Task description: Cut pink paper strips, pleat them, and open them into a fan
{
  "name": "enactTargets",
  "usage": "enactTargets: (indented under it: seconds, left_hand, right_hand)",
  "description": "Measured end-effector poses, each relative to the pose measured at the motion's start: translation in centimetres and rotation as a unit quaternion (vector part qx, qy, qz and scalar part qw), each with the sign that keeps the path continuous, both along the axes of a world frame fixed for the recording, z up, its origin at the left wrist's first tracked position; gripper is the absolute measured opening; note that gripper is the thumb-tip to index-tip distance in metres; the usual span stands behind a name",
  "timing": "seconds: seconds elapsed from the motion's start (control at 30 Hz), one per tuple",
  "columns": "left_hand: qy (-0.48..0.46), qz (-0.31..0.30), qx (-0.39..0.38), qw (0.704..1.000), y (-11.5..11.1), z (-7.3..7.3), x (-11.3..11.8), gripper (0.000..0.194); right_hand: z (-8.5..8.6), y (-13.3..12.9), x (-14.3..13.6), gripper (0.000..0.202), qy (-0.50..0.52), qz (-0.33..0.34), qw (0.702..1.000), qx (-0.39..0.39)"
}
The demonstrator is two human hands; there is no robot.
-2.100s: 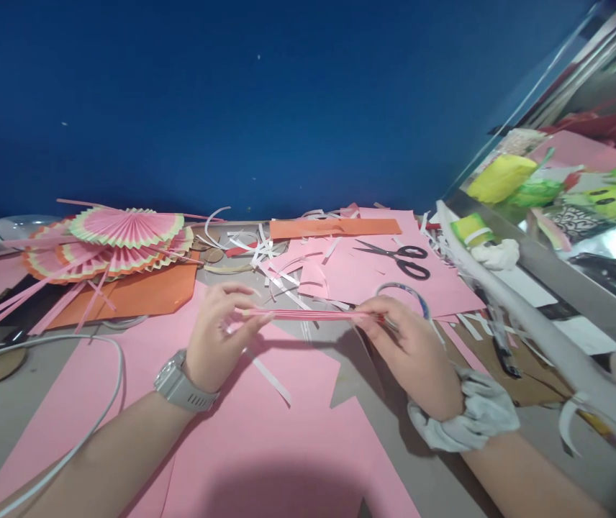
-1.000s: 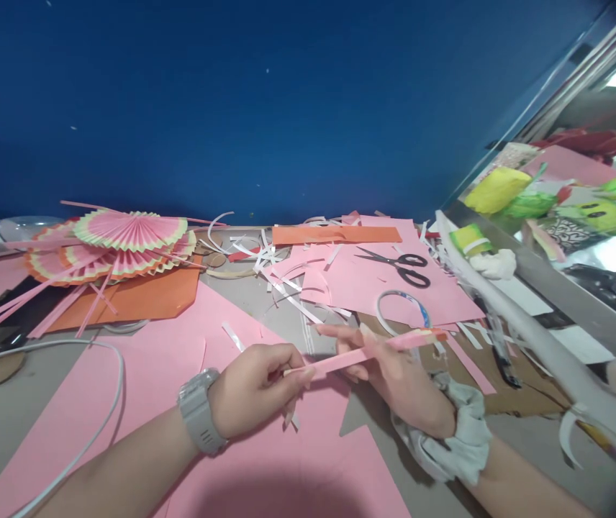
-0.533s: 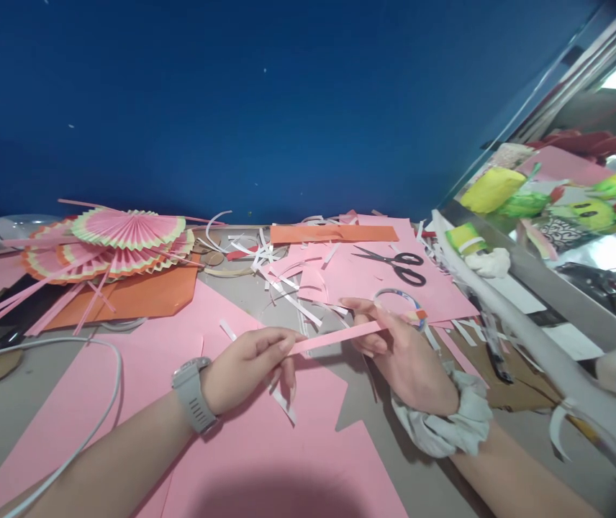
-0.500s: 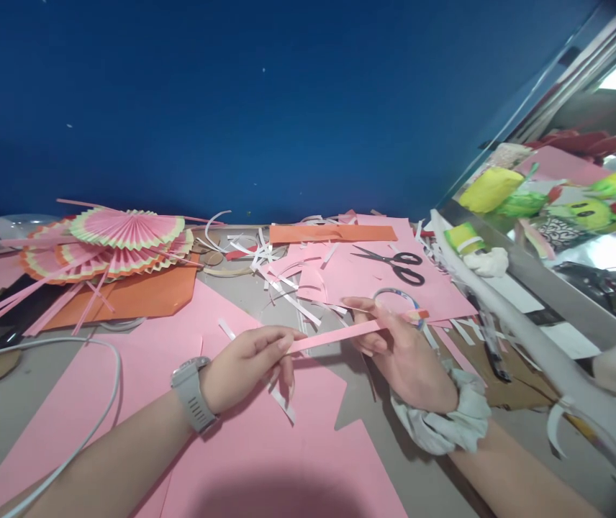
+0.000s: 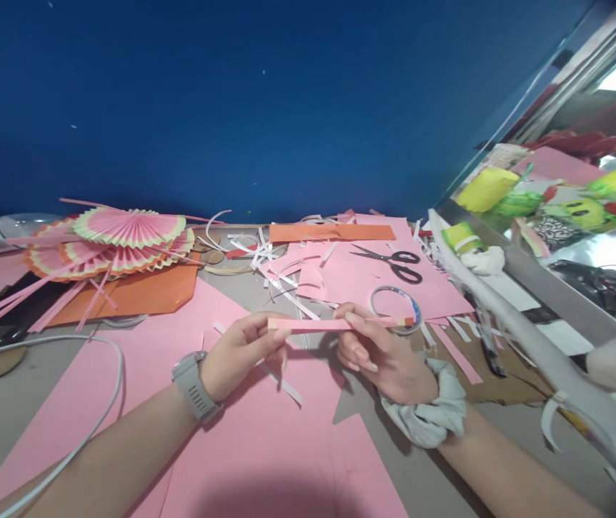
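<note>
A narrow pink paper strip (image 5: 313, 325) is stretched level between my two hands, with an orange tip at its right end. My left hand (image 5: 246, 352), with a grey watch on the wrist, pinches its left end. Thumb and fingers of my right hand (image 5: 381, 351) grip the strip nearer its right end; a pale scrunchie circles that wrist. Below the hands lie large pink sheets (image 5: 286, 446). A roll of tape (image 5: 417, 314) lies just behind my right hand, and black scissors (image 5: 394, 262) rest on a pink sheet beyond it.
Folded paper fans (image 5: 129, 237) with pink strips lie at the back left on orange paper (image 5: 162, 295). White scraps (image 5: 265, 252) and an orange strip (image 5: 329, 232) sit along the back. A cutter (image 5: 491, 352) and a white roll (image 5: 524, 331) are on the right; a white cable (image 5: 119, 367) curves at left.
The pink strip has turned from slanting to nearly level. My left hand has risen slightly, and my right hand has shifted a little to the left along with its wrist.
</note>
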State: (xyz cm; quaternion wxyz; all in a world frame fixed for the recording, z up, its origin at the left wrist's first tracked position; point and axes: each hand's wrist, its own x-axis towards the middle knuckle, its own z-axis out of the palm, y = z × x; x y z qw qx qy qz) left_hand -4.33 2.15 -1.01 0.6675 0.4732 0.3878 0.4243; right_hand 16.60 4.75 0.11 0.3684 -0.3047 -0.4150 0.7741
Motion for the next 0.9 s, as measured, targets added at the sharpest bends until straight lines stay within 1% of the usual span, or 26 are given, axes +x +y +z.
enactTargets:
  seconds: [0.03, 0.1, 0.17, 0.27, 0.37, 0.43, 0.53, 0.6, 0.63, 0.7, 0.77, 0.83, 0.9]
  left_hand:
    - [0.005, 0.007, -0.005, 1.0, 0.1, 0.0, 0.1, 0.022]
    - [0.008, 0.013, -0.013, 1.0, 0.2, 0.0, 0.2, 0.034]
    - [0.009, 0.009, -0.024, 1.0, 0.3, 0.0, 0.1, 0.04]
    - [0.001, -0.006, -0.043, 0.999, 0.6, 0.2, 0.0, 0.044]
    - [-0.012, -0.013, -0.05, 0.999, 0.7, 0.3, -0.1, 0.047]
    - [-0.021, -0.012, -0.044, 0.999, 0.7, 0.4, -0.1, 0.042]
    - [-0.037, -0.025, -0.023, 0.999, 0.6, 0.5, 0.0, 0.018]
    - [-0.048, -0.03, -0.009, 0.998, 0.4, 0.6, 0.1, 0.023]
    - [-0.053, -0.031, -0.005, 0.998, 0.3, 0.6, 0.2, 0.021]
    - [-0.057, -0.024, -0.011, 0.998, 0.2, 0.6, 0.2, 0.012]
    - [-0.057, -0.017, -0.023, 0.998, 0.2, 0.5, 0.2, 0.009]
    - [-0.056, -0.007, -0.032, 0.998, 0.3, 0.3, 0.2, 0.012]
    - [-0.056, 0.0, -0.035, 0.998, 0.3, 0.2, 0.1, 0.015]
  right_hand:
    - [-0.1, 0.0, 0.1, 0.014, -0.008, 0.005, 1.0, 0.007]
    - [-0.2, -0.2, 0.2, 0.015, -0.033, 0.005, 0.999, 0.041]
    - [-0.1, -0.5, 0.3, 0.02, -0.08, -0.012, 0.991, 0.107]
    - [0.6, -1.2, 0.3, 0.023, -0.171, -0.035, 0.959, 0.223]
    - [1.2, -1.8, 0.0, 0.018, -0.238, -0.055, 0.922, 0.299]
    - [1.3, -2.0, -0.1, 0.015, -0.257, -0.068, 0.914, 0.307]
    - [1.0, -2.0, -0.1, 0.015, -0.245, -0.063, 0.92, 0.299]
    - [0.7, -2.0, 0.0, 0.016, -0.236, -0.051, 0.922, 0.304]
    - [0.5, -1.9, 0.1, 0.016, -0.238, -0.045, 0.921, 0.305]
    - [0.1, -1.9, 0.2, 0.015, -0.236, -0.045, 0.924, 0.298]
    - [-0.4, -1.8, 0.3, 0.013, -0.223, -0.074, 0.928, 0.291]
    - [-0.9, -1.6, 0.2, 0.009, -0.198, -0.115, 0.928, 0.292]
    - [-1.1, -1.5, 0.1, 0.007, -0.183, -0.132, 0.928, 0.295]
